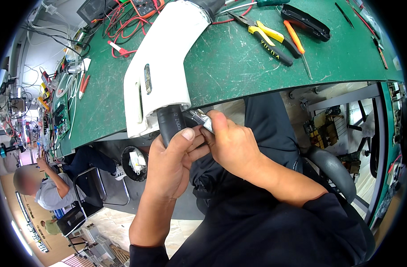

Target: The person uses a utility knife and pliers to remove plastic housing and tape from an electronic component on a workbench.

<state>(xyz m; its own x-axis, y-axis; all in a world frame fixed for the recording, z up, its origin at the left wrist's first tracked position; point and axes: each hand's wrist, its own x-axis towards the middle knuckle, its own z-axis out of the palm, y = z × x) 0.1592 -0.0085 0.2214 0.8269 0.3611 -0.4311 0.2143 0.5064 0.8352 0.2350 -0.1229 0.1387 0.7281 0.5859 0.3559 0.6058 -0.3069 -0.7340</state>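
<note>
A white curved plastic housing [161, 58], like a large handle shell, lies on the green workbench [230, 60], its lower end reaching past the front edge. Out of that end comes a thick black cable sleeve [169, 121]. My left hand [170, 162] is wrapped round the sleeve, thumb on top. Just to its right, my right hand [234, 142] is closed on a small silver metal piece [203, 119], held against the side of the sleeve near the housing's opening. Its exact kind is hidden by my fingers.
Yellow-and-black pliers [268, 38], an orange-handled screwdriver [294, 38] and a black plastic shell [306, 22] lie at the right. Red test leads [119, 26] tangle behind the housing. A waste bin [133, 164] stands below; a seated person [56, 189] is at left.
</note>
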